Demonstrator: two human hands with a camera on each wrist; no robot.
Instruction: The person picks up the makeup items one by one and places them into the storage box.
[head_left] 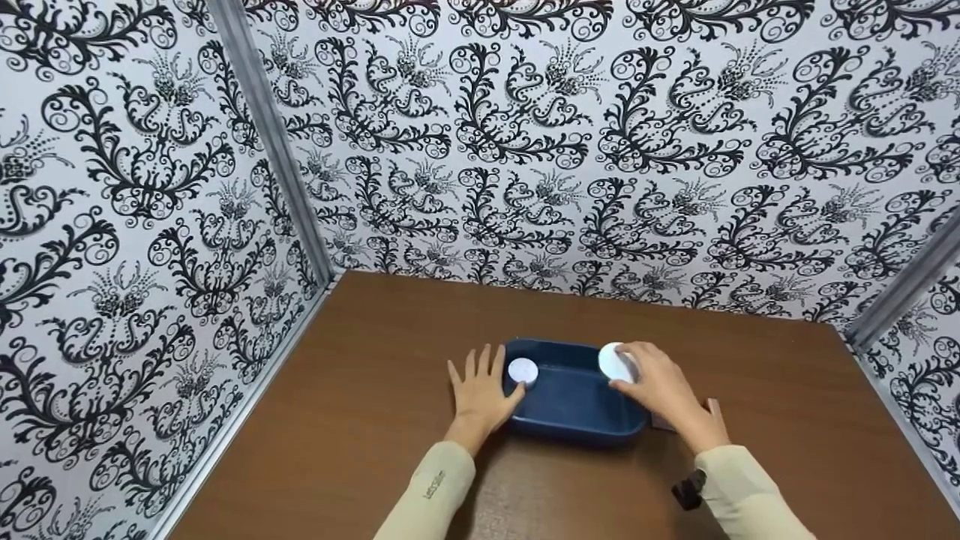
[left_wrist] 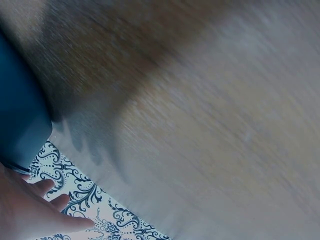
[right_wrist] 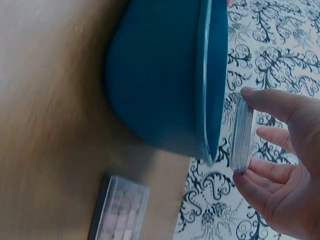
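Observation:
A blue, rectangular, deep tray (head_left: 570, 431) stands on the table. At its left end my left hand (head_left: 480, 390) has its fingers spread and straight, with the thumb at the rim; the left wrist view catches only part of this hand (left_wrist: 40, 210). Inside the tray, near that thumb, lies a round white disc-shaped case (head_left: 523, 371). My right hand (head_left: 667, 386) pinches a similar round white case (head_left: 617, 363) by its edges above the tray's right end. Seen side-on in the right wrist view, the held case (right_wrist: 242, 135) is thin with clear sides, just outside the rim.
On the table by the tray's right end lies a clear-lidded palette (right_wrist: 122, 207) with pinkish compartments, partly hidden by my right forearm in the head view. Patterned walls (head_left: 525, 150) enclose the brown table (head_left: 375, 420) at the back and sides.

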